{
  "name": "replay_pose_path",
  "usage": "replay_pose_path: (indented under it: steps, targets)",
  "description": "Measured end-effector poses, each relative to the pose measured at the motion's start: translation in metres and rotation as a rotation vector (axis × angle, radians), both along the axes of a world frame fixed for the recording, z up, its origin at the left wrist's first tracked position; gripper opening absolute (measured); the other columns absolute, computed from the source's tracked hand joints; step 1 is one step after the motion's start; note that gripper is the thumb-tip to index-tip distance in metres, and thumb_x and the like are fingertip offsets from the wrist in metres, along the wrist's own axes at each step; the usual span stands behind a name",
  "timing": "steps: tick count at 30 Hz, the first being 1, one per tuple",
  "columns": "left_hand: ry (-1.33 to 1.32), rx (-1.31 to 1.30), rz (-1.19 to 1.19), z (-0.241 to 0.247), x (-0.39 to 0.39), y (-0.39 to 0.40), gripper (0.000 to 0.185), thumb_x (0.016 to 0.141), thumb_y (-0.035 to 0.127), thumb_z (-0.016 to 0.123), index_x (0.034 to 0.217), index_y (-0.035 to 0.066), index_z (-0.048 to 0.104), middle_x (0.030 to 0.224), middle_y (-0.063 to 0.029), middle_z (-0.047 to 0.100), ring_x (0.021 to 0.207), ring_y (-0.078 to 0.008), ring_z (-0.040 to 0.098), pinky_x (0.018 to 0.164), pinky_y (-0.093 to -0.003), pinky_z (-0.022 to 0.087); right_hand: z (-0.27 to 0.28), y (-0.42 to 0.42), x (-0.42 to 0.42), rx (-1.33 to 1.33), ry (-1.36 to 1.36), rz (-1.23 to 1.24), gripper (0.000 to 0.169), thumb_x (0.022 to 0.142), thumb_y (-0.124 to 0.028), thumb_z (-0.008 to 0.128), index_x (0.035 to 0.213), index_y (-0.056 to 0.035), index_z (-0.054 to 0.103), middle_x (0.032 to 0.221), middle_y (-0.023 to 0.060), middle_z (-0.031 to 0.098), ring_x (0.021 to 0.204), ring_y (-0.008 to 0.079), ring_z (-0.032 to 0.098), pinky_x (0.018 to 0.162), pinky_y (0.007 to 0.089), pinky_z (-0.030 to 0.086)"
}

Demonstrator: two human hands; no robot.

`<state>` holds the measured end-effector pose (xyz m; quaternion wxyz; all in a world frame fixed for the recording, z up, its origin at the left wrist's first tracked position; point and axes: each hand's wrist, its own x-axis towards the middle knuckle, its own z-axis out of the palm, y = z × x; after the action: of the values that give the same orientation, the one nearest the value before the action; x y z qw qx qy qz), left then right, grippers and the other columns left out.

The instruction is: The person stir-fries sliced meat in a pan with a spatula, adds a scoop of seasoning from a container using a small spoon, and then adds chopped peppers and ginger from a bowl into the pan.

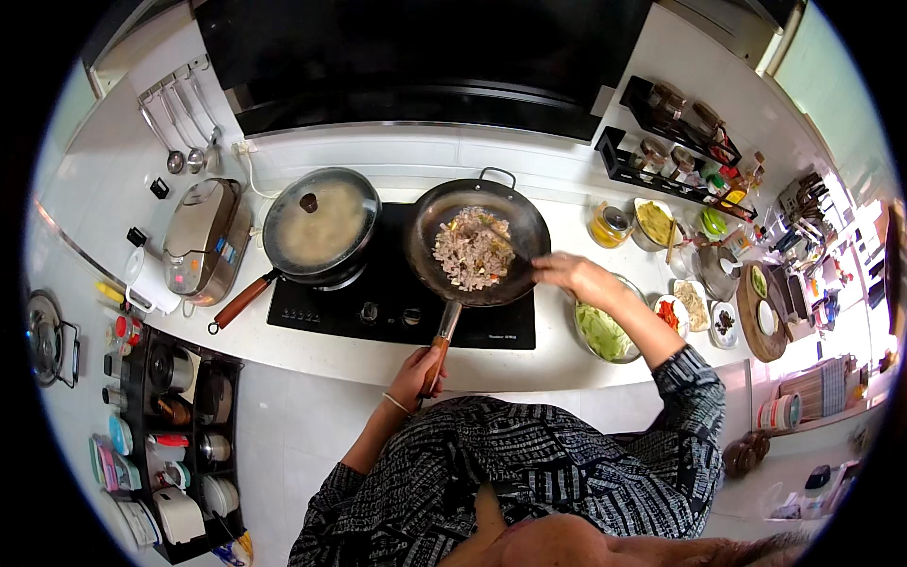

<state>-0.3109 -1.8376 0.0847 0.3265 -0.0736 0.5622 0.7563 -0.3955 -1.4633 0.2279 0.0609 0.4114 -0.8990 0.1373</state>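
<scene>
A dark wok (528,212) rests on the right side of the black glass cooktop (496,337), with chopped, pale brown food like minced meat (471,255) in its middle. My left hand (424,372) is closed around the wok's wooden handle (438,354). At the wok's right rim, my right hand (577,278) grips a utensil, blurred, whose thin shaft reaches into the food; its tip is hidden there. On the left burner sits a pan with a red-brown handle (244,303), covered by a steamed glass lid (322,223) over pale contents.
A bowl of shredded green vegetable (602,332) stands below my right forearm. Farther right are a dish of red strips (667,315), a plate of pale shreds (691,305) and a round wooden board (762,337). A rice cooker (202,244) stands left; a range hood (425,71) spans the back.
</scene>
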Motion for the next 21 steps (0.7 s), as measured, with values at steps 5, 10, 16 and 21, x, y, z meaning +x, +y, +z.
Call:
replay_pose_path:
  steps: [5,10,16,21]
  targets:
    - [-0.015,-0.002,-0.002,0.008,-0.002,0.0,0.035,0.103,0.041,0.054,0.111,0.007,0.055,0.078,-0.0049,0.063,0.052,-0.013,0.059,0.045,-0.0261,0.048,-0.063,-0.027,-0.045,-0.3,0.136,-0.249,0.031,0.083,0.006,0.059,0.112,-0.0027,0.068,0.12,0.0191,0.066,0.109,0.0385,0.064,0.093,0.0413,0.055]
    - [0.014,-0.003,0.006,0.0,0.001,-0.003,0.034,0.103,0.04,0.053,0.11,0.007,0.055,0.078,-0.0052,0.063,0.053,-0.013,0.059,0.045,-0.0273,0.048,-0.018,-0.041,0.0,-0.257,-0.046,-0.172,0.033,0.081,0.007,0.063,0.112,-0.0033,0.069,0.118,0.0192,0.067,0.11,0.0373,0.064,0.095,0.0415,0.054]
    - [-0.013,-0.001,0.007,0.007,-0.001,0.002,0.035,0.103,0.04,0.053,0.113,0.007,0.055,0.079,-0.0051,0.063,0.053,-0.0131,0.059,0.045,-0.027,0.049,-0.023,-0.047,0.0,-0.13,-0.077,-0.079,0.039,0.074,0.01,0.061,0.11,-0.0018,0.069,0.118,0.0221,0.067,0.108,0.04,0.064,0.094,0.0403,0.054]
    - [-0.001,-0.001,0.014,0.006,0.003,-0.002,0.035,0.103,0.04,0.053,0.115,0.007,0.055,0.079,-0.005,0.063,0.052,-0.0135,0.059,0.045,-0.0271,0.048,0.028,-0.039,0.033,-0.216,-0.107,-0.15,0.03,0.08,0.008,0.062,0.105,-0.0027,0.073,0.112,0.0201,0.07,0.103,0.0386,0.067,0.09,0.0414,0.056]
